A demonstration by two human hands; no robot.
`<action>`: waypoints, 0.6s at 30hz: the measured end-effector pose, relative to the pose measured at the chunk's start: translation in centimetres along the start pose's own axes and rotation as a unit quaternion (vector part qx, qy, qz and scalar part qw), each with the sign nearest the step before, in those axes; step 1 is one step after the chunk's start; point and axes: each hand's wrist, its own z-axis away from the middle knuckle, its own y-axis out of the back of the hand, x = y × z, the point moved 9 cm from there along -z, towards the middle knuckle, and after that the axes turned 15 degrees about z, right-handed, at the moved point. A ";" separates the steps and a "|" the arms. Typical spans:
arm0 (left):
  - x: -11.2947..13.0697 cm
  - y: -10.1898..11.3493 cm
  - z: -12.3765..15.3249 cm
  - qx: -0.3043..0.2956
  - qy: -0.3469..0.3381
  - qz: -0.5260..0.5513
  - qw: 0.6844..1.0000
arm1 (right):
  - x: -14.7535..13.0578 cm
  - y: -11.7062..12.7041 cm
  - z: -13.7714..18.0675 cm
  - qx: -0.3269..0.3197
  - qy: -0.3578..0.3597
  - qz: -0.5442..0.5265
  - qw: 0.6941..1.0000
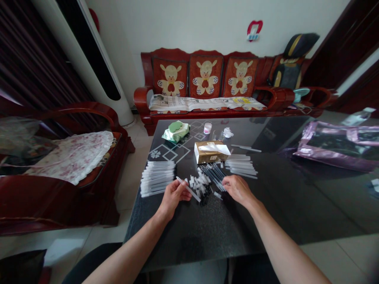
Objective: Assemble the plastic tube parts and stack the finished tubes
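Note:
My left hand [175,196] is closed around a white pen barrel [189,190], which slants down to the right between thumb and fingers. At the near end of a bundle of dark pen refills [212,173], my right hand [237,188] has its fingertips pinched on a refill. Between the hands lies a heap of small white and black pen caps [199,183]. One loose clear cap [218,195] rests just left of my right hand. A stack of white barrels [158,177] lies left of my left hand. More white pens [242,165] lie beyond my right hand.
Behind the refills stands a gold tissue box [204,157]. Farther back are green wet wipes [176,132], a small cup [207,128] and crumpled tissue [227,132]. A purple-edged clear bag [334,146] sits on the right of the dark table [189,244].

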 end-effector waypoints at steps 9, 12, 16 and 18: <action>0.0 0.0 0.0 -0.004 -0.005 -0.005 1.000 | -1.9 -1.3 0.1 -0.039 0.015 0.060 0.997; 0.1 0.0 0.0 -0.010 -0.010 0.000 1.000 | -1.9 -1.3 0.1 -0.036 0.021 0.051 0.998; 0.2 -0.1 0.0 -0.015 -0.012 0.002 1.000 | -1.9 -1.1 0.1 -0.031 0.036 0.024 0.999; 0.2 -0.1 0.0 -0.014 -0.011 -0.001 1.000 | -1.9 -1.0 0.2 -0.027 0.042 0.019 0.999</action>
